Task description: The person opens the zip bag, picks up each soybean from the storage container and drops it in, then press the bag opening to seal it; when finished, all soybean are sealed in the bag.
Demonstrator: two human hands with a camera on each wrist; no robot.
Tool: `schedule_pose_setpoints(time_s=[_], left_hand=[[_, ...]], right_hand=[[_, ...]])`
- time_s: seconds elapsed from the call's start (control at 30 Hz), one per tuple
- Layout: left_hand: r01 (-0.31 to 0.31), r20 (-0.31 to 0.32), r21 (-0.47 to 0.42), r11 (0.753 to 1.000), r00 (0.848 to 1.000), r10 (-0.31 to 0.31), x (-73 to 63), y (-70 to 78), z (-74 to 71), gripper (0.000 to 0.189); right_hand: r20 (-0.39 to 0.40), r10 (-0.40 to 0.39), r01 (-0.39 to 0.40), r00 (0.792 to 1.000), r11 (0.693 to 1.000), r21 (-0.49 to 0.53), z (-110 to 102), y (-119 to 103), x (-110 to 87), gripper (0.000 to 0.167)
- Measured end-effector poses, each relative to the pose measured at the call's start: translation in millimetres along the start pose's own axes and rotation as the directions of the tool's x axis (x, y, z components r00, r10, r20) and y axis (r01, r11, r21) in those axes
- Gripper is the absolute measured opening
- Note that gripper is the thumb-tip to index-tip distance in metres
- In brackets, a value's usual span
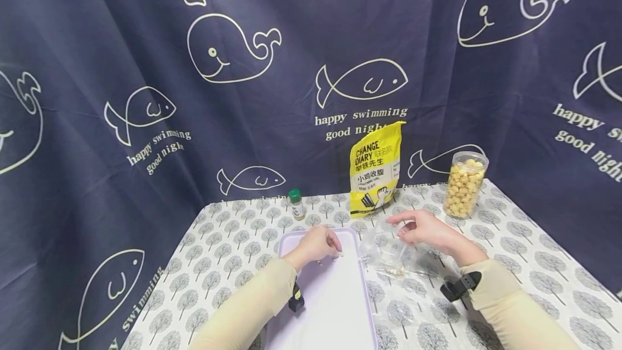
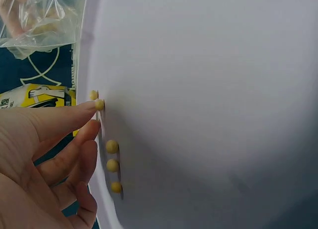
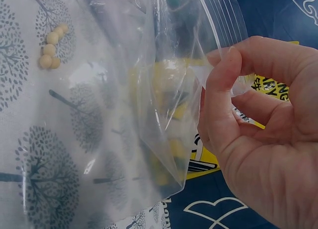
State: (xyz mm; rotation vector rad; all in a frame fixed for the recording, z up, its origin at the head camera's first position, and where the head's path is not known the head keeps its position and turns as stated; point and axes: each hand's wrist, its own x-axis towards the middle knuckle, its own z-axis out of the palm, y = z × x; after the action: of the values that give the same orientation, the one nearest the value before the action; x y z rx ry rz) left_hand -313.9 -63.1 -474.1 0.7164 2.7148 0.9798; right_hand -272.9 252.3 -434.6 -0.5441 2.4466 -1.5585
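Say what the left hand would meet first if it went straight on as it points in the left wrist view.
Most likely the small yellow ball right at the left hand's leading fingertip; whether they already touch is unclear.

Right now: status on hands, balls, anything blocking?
Left hand: fingertip at a yellow ball on lilac tray. Right hand: pinching clear zip bag near its mouth, more balls inside. Yellow pouch stands beyond bag, blocking neither hand.
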Motion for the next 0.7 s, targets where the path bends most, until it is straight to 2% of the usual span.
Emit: schedule_pose_setpoints(time_s=[0.07, 0.27, 0.43, 0.53, 0.7], left_hand=[[0.008, 0.007, -0.009, 1.000, 1.000, -0.008, -0.2, 0.2, 1.9, 0.013], [0.008, -0.005, 0.043, 0.999, 1.000, -0.008, 2.6, -0.9, 6.8, 0.016], [0.007, -0.066, 0.062, 0.998, 0.998, -0.003, 7.6, 3.9, 4.1, 0.014], [-0.026, -0.136, 0.035, 0.999, 0.990, 0.031, 11.9, 18.0, -1.3, 0.010], [-0.105, -0.220, -0.034, 0.994, 0.971, 0.095, 18.6, 55.9, -9.0, 0.006]], right_hand=[[0.007, 0.001, -0.001, 1.000, 1.000, 0.005, -0.1, 1.0, 0.1, 0.057], [0.021, -0.007, 0.007, 1.000, 1.000, 0.017, -0.9, 1.2, -0.4, 0.060], [0.023, 0.004, -0.005, 1.000, 1.000, 0.026, -0.1, 0.3, 1.1, 0.060], [0.025, 0.008, -0.008, 1.000, 0.999, 0.032, 1.4, -1.6, 1.1, 0.060], [0.016, 0.007, -0.008, 1.000, 0.999, 0.041, 2.9, -5.1, -0.1, 0.058]])
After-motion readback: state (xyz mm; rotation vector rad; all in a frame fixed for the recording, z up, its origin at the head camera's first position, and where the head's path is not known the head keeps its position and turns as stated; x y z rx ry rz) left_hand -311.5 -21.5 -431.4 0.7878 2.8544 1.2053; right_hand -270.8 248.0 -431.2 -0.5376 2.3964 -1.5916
